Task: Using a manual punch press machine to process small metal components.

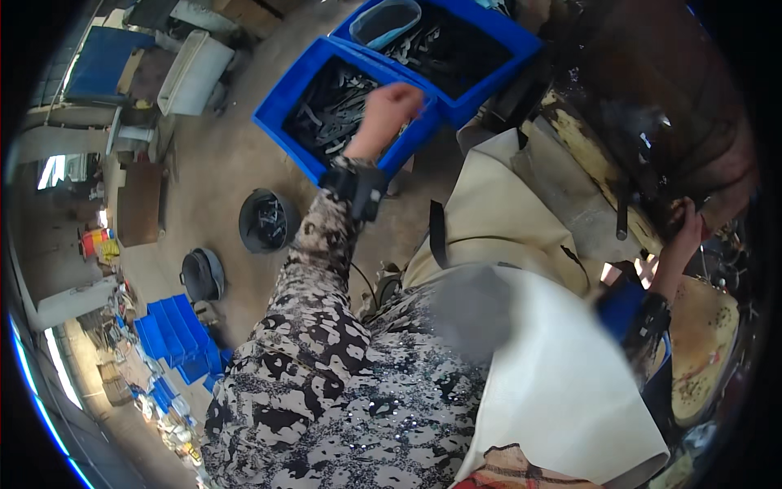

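Note:
My left hand [389,118] is over the near blue bin [285,91], its fingers curled in. Motion softens its outline, and whatever lies inside the fingers is hidden. Under it, a heap of flat dark and silvery metal strips [334,104] fills the bin. Off to the right, my right hand [684,244] reaches to the edge of a dark, worn machine [652,106]. Its visible fingers point upward and look apart, though shadow covers part of them. Close to that hand, a short dark metal rod [622,216] stands on the machine's edge.
A second blue bin [521,49] with more strips and a clear plastic container [384,23] adjoins the first. Dark buckets [267,220] stand on the floor at left, near stacked blue crates [175,330]. A pale apron [562,359] covers my lap.

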A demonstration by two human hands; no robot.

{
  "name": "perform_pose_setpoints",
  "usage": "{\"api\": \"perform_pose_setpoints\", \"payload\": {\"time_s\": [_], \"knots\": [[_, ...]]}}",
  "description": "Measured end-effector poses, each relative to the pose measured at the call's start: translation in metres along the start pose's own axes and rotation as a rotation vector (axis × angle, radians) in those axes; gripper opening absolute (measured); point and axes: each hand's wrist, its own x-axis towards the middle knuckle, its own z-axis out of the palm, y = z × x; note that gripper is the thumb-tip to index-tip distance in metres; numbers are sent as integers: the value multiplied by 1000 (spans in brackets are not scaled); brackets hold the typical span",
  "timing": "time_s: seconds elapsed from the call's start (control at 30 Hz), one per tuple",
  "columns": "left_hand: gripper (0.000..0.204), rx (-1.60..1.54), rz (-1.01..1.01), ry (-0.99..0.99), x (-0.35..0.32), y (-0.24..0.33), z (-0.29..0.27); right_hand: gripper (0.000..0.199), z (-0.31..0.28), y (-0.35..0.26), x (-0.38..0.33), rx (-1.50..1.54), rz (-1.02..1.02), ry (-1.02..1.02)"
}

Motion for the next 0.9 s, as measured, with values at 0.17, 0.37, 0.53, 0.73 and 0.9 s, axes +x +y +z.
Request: {"api": "perform_pose_setpoints", "payload": {"time_s": [0.17,0.37,0.53,0.73,0.9], "knots": [[20,676,-114,281,23,-126,-121,24,18,23,13,932,400,-32],[23,946,-300,142,-9,-168,-154,20,8,9,1,1047,673,9],[21,1287,-277,210,-26,-164,-136,19,10,17,0,1089,764,-19],[22,1388,-235,114,-29,-150,-144,20,8,14,0,1054,709,-44],[14,1182,-65,341,-16,-129,-122,21,5,-5,0,1011,696,-40]]}}
